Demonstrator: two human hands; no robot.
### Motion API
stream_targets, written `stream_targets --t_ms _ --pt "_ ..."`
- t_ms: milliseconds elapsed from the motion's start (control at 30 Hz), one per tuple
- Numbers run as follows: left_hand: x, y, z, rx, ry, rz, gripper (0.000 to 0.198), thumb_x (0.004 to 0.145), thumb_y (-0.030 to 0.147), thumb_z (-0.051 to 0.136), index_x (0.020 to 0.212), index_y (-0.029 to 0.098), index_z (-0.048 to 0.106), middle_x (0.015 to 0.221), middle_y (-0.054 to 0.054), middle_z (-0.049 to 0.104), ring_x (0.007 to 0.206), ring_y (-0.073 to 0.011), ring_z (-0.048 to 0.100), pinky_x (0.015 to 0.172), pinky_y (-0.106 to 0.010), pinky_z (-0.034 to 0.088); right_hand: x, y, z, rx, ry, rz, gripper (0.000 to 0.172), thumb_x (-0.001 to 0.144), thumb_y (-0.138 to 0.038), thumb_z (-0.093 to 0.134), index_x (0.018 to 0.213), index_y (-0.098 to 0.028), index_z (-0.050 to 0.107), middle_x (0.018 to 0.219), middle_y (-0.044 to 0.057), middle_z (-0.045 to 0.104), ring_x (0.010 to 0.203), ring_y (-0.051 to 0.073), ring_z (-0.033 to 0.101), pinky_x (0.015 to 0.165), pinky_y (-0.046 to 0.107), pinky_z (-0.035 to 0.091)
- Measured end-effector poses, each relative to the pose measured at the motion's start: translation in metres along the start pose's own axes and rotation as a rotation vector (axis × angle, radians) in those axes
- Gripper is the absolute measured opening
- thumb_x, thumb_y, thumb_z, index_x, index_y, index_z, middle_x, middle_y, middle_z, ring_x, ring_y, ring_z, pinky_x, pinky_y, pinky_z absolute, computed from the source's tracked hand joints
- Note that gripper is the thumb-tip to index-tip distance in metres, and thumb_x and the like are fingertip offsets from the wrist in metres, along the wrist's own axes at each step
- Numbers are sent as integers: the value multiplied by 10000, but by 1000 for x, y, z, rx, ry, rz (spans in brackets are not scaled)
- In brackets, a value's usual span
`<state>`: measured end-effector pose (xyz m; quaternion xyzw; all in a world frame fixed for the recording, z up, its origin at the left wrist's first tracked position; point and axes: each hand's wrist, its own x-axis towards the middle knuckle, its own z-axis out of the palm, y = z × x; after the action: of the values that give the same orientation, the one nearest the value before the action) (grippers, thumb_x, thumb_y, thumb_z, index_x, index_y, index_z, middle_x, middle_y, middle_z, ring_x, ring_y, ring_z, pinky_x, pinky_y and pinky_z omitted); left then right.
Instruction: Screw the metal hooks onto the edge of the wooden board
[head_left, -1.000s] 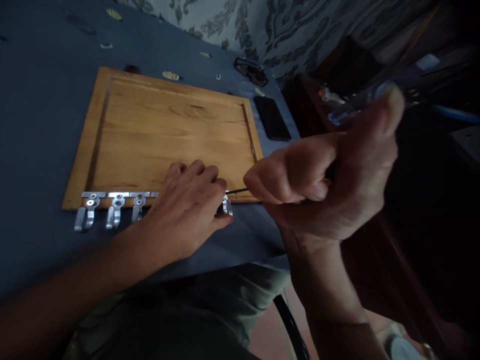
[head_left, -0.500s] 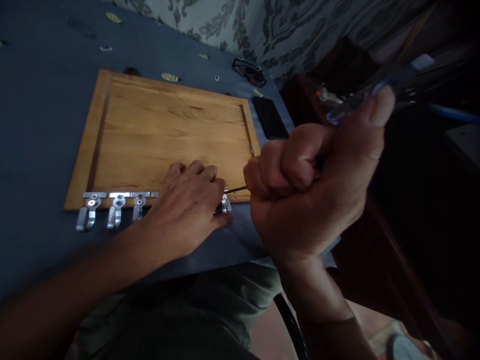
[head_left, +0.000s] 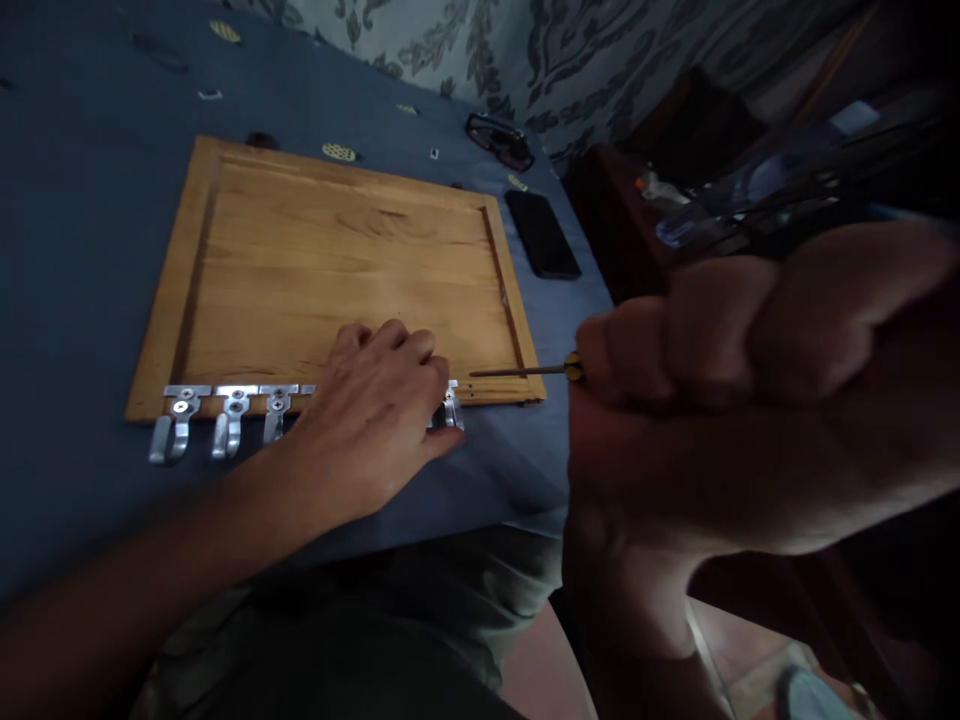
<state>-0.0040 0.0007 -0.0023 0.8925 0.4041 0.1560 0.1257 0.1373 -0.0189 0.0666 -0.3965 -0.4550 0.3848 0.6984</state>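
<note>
A wooden framed board (head_left: 352, 260) lies on the blue-covered table. Along its near edge runs a metal hook rail (head_left: 235, 391), its hooks hanging past the edge. Curled over the right part of this rail, my left hand (head_left: 382, 410) grips it and hides several of its parts. My right hand (head_left: 720, 390) is a closed fist, large and close to the camera. From it a thin screwdriver (head_left: 525, 372) with a yellow handle end points left. The tip shows just right of the rail's end, above the board's corner area, apart from the screws.
A black phone (head_left: 543, 234) lies right of the board, with dark glasses (head_left: 500, 142) behind it. Beyond the table's right edge is dark furniture (head_left: 611, 220) with cluttered items, including a clear plastic object (head_left: 675, 230). A patterned wall covering (head_left: 457, 50) rises behind.
My right hand has moved right and closer to the camera, drawing the screwdriver back from the rail. More of its shaft and the yellow handle end now show. My left hand stays put.
</note>
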Motion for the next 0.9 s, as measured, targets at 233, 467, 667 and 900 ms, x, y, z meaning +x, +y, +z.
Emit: stream_targets --t_ms 233,467,667,900 --pt "1 0 -1 14 -8 -7 261 900 433 828 918 189 738 988 -69 698 1093 -331 656 915 -489 485 4 9 -11 -47 -83 -23 702 1061 -466 598 547 -217 190 510 -50 83 399 79 161 374 267 191" --pt "1 1 -1 21 0 -6 285 913 463 813 908 192 723 982 -67 695 1089 -335 657 902 -491 483 3 16 -8 -43 -67 -33 734 1020 -446 682 554 -210 167 501 -51 69 404 92 146 372 290 174" --pt "0 1 -1 18 -11 -3 284 903 450 827 902 189 716 970 -64 690 1080 -334 655 901 -492 475 5 16 -5 -10 -77 19 775 1032 -527 641 545 -206 130 480 -61 49 385 80 138 359 275 168" --pt "0 0 0 15 -10 9 262 927 433 802 921 185 716 991 -72 694 1092 -331 651 893 -483 468 4 13 3 -22 -28 56 780 1029 -561 615 541 -196 127 487 -70 54 382 56 155 357 233 186"
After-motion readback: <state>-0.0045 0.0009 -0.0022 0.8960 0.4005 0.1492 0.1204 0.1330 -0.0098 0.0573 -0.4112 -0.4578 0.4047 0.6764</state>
